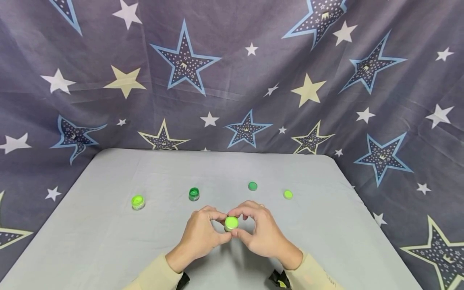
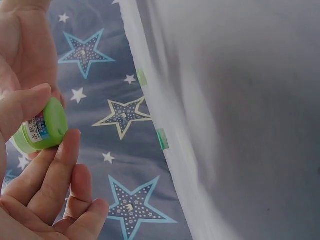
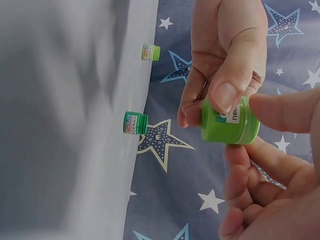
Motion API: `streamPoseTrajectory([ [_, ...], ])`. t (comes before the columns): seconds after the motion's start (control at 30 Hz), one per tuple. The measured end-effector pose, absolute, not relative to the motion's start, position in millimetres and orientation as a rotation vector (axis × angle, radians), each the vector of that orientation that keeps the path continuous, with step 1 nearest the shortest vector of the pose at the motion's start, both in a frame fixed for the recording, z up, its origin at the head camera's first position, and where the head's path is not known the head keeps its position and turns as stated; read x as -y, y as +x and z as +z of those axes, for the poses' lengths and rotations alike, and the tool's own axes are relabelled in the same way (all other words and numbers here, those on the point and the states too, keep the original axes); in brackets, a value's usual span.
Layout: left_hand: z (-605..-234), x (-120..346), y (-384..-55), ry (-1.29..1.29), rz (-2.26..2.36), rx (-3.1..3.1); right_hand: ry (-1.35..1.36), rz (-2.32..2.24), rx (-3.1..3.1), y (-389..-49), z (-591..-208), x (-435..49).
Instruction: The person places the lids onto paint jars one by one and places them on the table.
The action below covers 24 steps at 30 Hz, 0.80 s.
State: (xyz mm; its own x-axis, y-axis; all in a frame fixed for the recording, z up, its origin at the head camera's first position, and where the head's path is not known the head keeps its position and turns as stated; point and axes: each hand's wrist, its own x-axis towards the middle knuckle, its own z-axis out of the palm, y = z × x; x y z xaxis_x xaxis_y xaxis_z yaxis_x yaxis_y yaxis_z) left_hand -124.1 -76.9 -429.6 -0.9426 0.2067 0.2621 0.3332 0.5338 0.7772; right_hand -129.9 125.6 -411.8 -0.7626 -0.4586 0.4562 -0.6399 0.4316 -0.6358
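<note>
Both hands hold a small light-green paint jar [image 1: 231, 223] above the near middle of the table, its lime top facing up in the head view. My left hand [image 1: 204, 233] pinches the body between thumb and fingers. My right hand [image 1: 262, 231] grips it near the top rim, thumb on the near side and fingers on the far side. A printed label shows on the jar [image 2: 42, 127] in the left wrist view. The right wrist view has the jar [image 3: 217, 125] lying sideways between both hands. Whether its top is a separate lid cannot be told.
An uncapped lime paint jar [image 1: 138, 202] and an uncapped dark green one [image 1: 193, 194] stand left and centre on the grey table [image 1: 90, 237]. Further right lie a green lid [image 1: 252, 186] and a lime lid [image 1: 288, 194]. A star-patterned curtain [image 1: 224, 88] hangs behind.
</note>
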Motion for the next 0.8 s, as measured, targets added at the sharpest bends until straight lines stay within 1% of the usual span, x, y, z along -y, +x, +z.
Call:
streamPoseTrajectory([
  [0.8,-432.0,74.2,-122.7,-0.426,-1.362,2.582,0.743,1.275,2.443,-123.1,-415.6,-116.4],
])
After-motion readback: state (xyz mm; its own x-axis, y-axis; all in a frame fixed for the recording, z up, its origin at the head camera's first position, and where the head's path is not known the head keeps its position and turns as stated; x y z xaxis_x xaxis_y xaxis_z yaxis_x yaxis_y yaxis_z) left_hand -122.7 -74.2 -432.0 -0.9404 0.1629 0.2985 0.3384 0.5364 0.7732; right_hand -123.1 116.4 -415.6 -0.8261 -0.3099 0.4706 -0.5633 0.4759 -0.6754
